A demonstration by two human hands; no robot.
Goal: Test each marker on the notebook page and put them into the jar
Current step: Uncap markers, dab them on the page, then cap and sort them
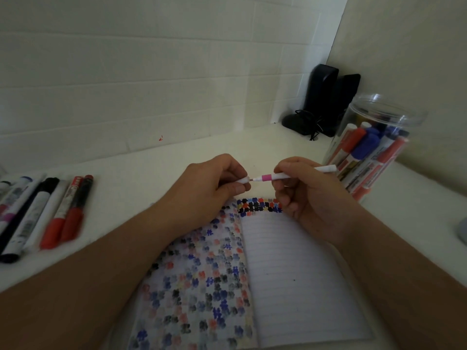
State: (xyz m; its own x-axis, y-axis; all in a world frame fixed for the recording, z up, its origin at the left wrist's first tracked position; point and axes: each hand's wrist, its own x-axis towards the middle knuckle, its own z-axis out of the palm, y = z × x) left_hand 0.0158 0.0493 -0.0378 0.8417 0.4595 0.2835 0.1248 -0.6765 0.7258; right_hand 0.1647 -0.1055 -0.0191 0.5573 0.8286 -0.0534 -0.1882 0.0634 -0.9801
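A thin white marker point(298, 174) with a pink band is held level above the open notebook point(298, 269). My right hand point(305, 193) grips its barrel. My left hand point(214, 185) pinches the white cap point(243, 180), which sits just off the marker's tip. The left page is full of coloured test marks; the right page carries rows of marks along its top edge only. A clear plastic jar point(374, 147) at the right, lid off, holds several red and blue markers.
Several markers point(48, 215) in black, red, blue and pink lie in a row on the white table at the left. Two black speakers point(326, 99) with cables stand in the back corner by the wall. A grey object point(462, 229) shows at the right edge.
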